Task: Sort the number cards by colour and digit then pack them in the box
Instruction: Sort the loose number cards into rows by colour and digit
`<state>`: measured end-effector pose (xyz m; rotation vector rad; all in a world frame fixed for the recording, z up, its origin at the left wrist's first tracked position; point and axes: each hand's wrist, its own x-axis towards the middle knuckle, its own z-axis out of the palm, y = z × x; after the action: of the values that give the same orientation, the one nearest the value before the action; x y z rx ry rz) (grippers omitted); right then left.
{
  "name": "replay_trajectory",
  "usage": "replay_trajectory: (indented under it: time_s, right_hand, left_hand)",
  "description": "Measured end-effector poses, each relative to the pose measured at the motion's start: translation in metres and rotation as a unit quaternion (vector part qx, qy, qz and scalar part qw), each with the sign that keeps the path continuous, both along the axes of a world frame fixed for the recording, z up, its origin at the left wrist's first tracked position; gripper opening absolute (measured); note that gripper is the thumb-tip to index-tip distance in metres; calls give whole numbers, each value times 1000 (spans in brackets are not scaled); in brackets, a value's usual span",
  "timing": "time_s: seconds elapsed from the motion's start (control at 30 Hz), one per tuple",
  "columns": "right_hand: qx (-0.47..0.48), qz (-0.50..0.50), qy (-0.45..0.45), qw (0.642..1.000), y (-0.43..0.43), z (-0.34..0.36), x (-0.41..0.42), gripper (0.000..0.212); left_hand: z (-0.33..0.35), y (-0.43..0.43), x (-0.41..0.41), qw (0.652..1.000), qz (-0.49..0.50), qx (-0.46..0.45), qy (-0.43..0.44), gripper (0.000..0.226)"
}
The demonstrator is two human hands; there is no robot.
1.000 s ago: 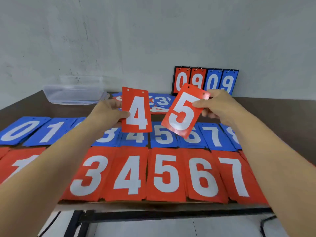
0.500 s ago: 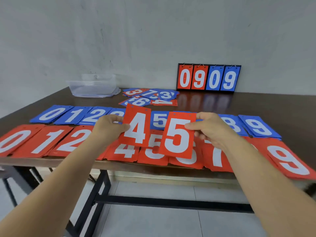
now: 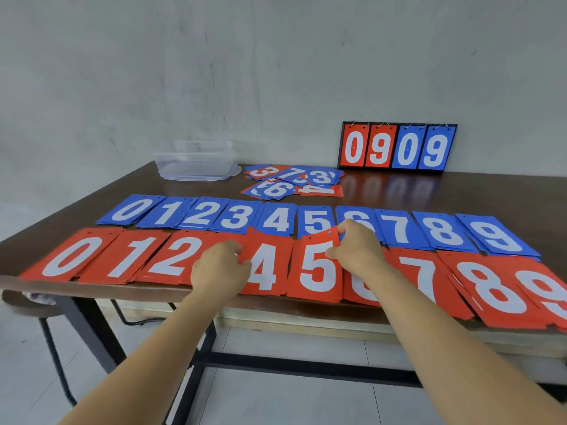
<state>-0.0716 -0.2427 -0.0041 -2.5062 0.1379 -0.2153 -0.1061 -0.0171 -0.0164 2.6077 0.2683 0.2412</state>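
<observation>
A red 4 (image 3: pixel 264 266) is pinched at its left edge by the left hand (image 3: pixel 221 268), and a red 5 (image 3: pixel 319 269) is gripped near its upper right corner by the right hand (image 3: pixel 357 250). Both hands are closed on their cards. Whether the cards are lying fully on the piles beneath cannot be told.

The two cards are held at the 4 and 5 places of the red row (image 3: pixel 70 256), which is laid along the front edge of the table (image 3: pixel 460 191), just in front of the blue row (image 3: pixel 236 214). The box (image 3: pixel 196 162) is set at the far left, well apart, near an unsorted heap (image 3: pixel 294 180).

Several risks are judged likely. The red piles reach the table edge, so cards could be knocked to the floor by a wrist or forearm. The top of the 4 is curled upward, so it could be slid onto the blue 4 if released carelessly. The pile covered by the left hand could be dragged askew. The piles are loosely fanned and overlapped, so digits could be mixed when gathered.
</observation>
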Motion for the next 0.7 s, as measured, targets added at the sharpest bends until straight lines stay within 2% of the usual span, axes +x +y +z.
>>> replay_trajectory:
  time_s: [0.13,0.2,0.3,0.47,0.7]
  right_hand:
    - [-57,-21,1,998,5,-6,-6,39]
    - [-75,-32,8,997,6,-4,-8,44]
    - [-102,-44,19,994,7,1,-11,46]
    - [-86,-57,19,994,11,6,-9,34]
    - [-48,-83,-18,995,19,16,-3,20]
  left_hand:
    - [-6,-1,-1,996,3,87,-18,20]
    - [-7,0,-1,995,0,100,-26,20]
    - [-7,1,-1,994,-21,99,-41,27]
    - [0,5,8,995,-61,58,-52,37]
    - [12,5,26,989,-108,66,-74,32]
